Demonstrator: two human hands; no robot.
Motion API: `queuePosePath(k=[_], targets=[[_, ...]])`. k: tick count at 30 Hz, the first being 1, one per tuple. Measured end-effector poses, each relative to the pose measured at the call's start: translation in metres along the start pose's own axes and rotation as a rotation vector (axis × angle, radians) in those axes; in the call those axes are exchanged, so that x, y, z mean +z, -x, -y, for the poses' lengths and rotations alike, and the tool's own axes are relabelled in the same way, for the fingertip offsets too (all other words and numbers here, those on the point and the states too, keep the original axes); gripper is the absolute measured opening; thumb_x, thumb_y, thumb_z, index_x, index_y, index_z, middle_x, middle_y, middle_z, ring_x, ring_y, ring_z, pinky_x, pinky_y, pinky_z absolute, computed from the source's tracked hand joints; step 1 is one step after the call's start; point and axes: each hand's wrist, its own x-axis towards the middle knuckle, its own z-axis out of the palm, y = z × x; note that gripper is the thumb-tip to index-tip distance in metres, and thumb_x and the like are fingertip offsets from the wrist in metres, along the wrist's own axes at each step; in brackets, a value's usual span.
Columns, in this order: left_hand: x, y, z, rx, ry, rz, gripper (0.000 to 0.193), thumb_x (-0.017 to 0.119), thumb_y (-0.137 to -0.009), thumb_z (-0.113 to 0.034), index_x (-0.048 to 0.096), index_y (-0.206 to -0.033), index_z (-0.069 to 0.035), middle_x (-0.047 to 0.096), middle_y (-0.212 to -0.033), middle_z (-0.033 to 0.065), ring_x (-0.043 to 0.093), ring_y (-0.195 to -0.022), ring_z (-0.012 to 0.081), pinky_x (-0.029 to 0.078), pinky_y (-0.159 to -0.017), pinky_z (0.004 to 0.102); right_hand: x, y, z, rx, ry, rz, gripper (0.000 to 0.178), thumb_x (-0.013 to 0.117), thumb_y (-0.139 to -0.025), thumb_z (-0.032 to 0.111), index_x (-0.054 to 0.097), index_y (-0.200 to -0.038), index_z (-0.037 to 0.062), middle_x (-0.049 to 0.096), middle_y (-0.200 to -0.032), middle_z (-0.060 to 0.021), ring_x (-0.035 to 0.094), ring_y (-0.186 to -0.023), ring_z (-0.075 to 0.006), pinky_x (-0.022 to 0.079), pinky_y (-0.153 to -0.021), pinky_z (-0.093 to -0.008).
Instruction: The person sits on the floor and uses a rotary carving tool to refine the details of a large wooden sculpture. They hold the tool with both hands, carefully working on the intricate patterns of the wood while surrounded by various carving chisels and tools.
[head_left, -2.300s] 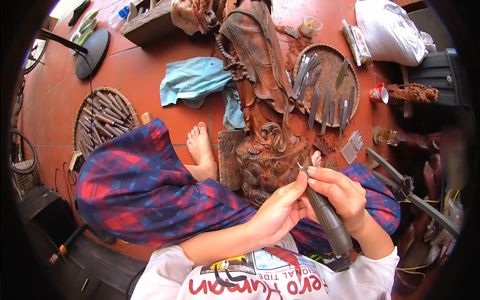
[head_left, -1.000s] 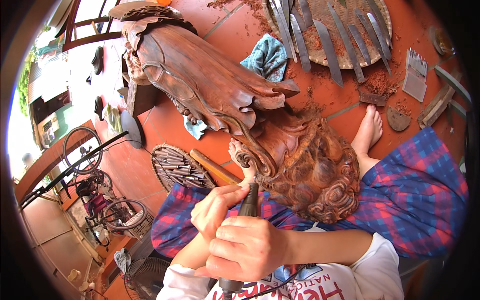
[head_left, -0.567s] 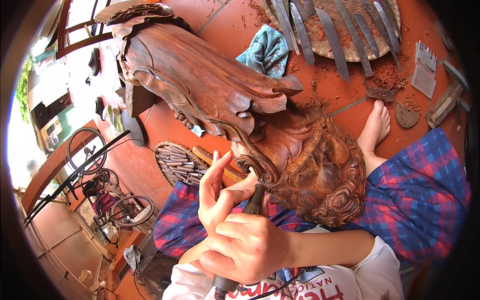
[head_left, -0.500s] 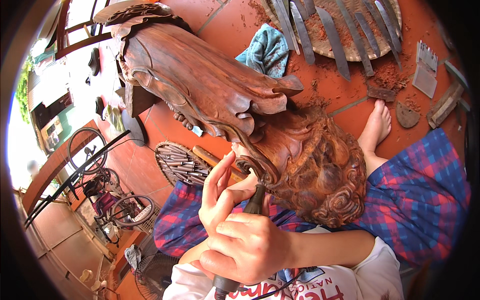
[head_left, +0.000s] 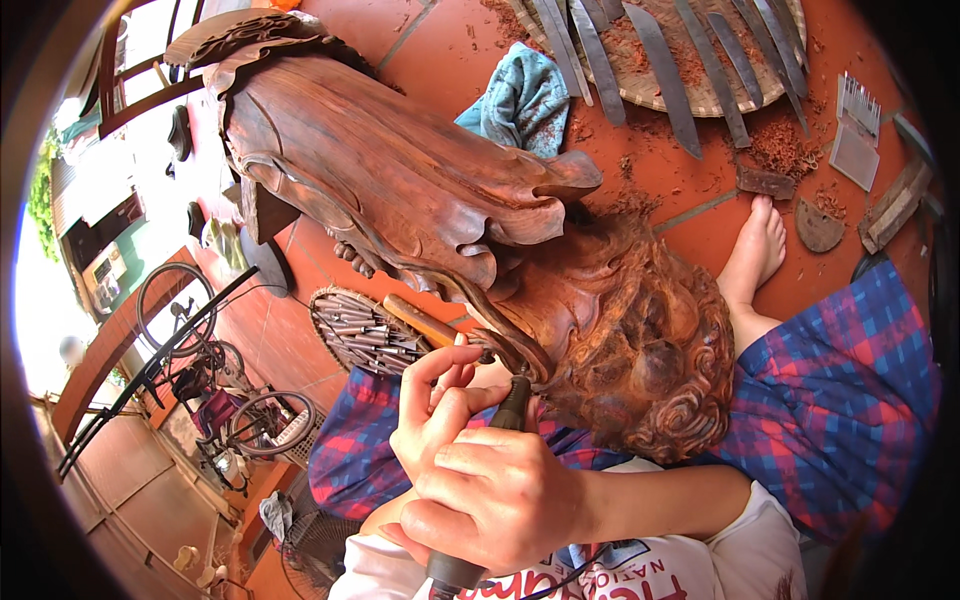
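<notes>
A large reddish-brown wooden sculpture [head_left: 400, 190] lies across my lap, its curly carved end [head_left: 650, 350] resting on my checked trousers. My right hand [head_left: 490, 495] is closed in a fist around the dark handle of a slim power carving tool [head_left: 512, 405]. The tool's tip meets a curved ridge at the sculpture's lower edge. My left hand [head_left: 435, 405] sits just left of the tool, with its fingertips pinching the tool's front end and touching the wood.
A round woven tray of chisels [head_left: 365, 330] lies on the red tiled floor to the left. A bigger tray of long blades [head_left: 680, 60] is at the top, beside a blue cloth [head_left: 525, 100]. My bare foot [head_left: 755, 255], wood scraps [head_left: 895, 205] and bicycles [head_left: 200, 370] are also in view.
The view swung from the sculpture's right side to its left. In the last second my left fingers shifted along the tool's front and the tip stayed on the carved ridge.
</notes>
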Motion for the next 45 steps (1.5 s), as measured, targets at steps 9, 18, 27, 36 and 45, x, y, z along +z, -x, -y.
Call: queuePosePath(k=[9, 18, 27, 36, 45], targets=[[-0.004, -0.009, -0.011, -0.003, -0.152, 0.053, 0.023, 0.082, -0.068, -0.005, 0.068, -0.086, -0.001, 0.059, -0.106, 0.0169, 0.065, -0.097, 0.0286, 0.059, -0.087, 0.0431, -0.004, -0.001, -0.006, -0.032, -0.056, -0.108, 0.015, 0.066, -0.068, 0.018, 0.052, -0.067, 0.0097, 0.047, -0.064, -0.0014, 0.053, -0.06, -0.015, 0.042, -0.055, -0.0281], [-0.006, -0.011, -0.011, 0.06, -0.208, 0.109, 0.013, 0.071, -0.077, 0.001, 0.066, -0.089, 0.002, 0.059, -0.113, 0.0141, 0.072, -0.089, 0.0283, 0.06, -0.077, 0.0321, -0.014, 0.004, -0.014, -0.075, -0.174, -0.123, 0.031, 0.075, -0.079, 0.015, 0.051, -0.06, 0.0076, 0.049, -0.065, -0.0028, 0.051, -0.056, -0.0176, 0.045, -0.05, -0.029], [-0.002, -0.007, -0.013, 0.075, -0.235, 0.129, 0.012, 0.069, -0.075, 0.001, 0.062, -0.085, 0.005, 0.059, -0.114, 0.015, 0.073, -0.088, 0.0279, 0.061, -0.076, 0.0308, -0.03, -0.002, -0.014, -0.012, -0.25, -0.003, 0.03, 0.077, -0.076, 0.015, 0.053, -0.061, 0.0068, 0.048, -0.063, -0.0035, 0.052, -0.055, -0.0173, 0.046, -0.05, -0.029], [-0.007, -0.011, -0.009, 0.122, -0.265, 0.112, 0.011, 0.067, -0.078, 0.002, 0.059, -0.085, 0.005, 0.06, -0.112, 0.0161, 0.073, -0.089, 0.0305, 0.061, -0.068, 0.0322, -0.024, 0.0, -0.023, -0.154, -0.278, -0.062, 0.03, 0.079, -0.074, 0.015, 0.052, -0.063, 0.0062, 0.048, -0.066, -0.0025, 0.051, -0.057, -0.0176, 0.046, -0.051, -0.0291], [-0.005, -0.012, -0.02, 0.053, -0.297, 0.155, 0.013, 0.072, -0.075, 0.001, 0.065, -0.087, 0.004, 0.059, -0.11, 0.0138, 0.073, -0.091, 0.0278, 0.061, -0.066, 0.0298, -0.032, -0.002, -0.022, -0.076, -0.306, -0.013, 0.03, 0.079, -0.073, 0.018, 0.053, -0.063, 0.0064, 0.048, -0.066, -0.0023, 0.051, -0.056, -0.0174, 0.045, -0.05, -0.0282]])
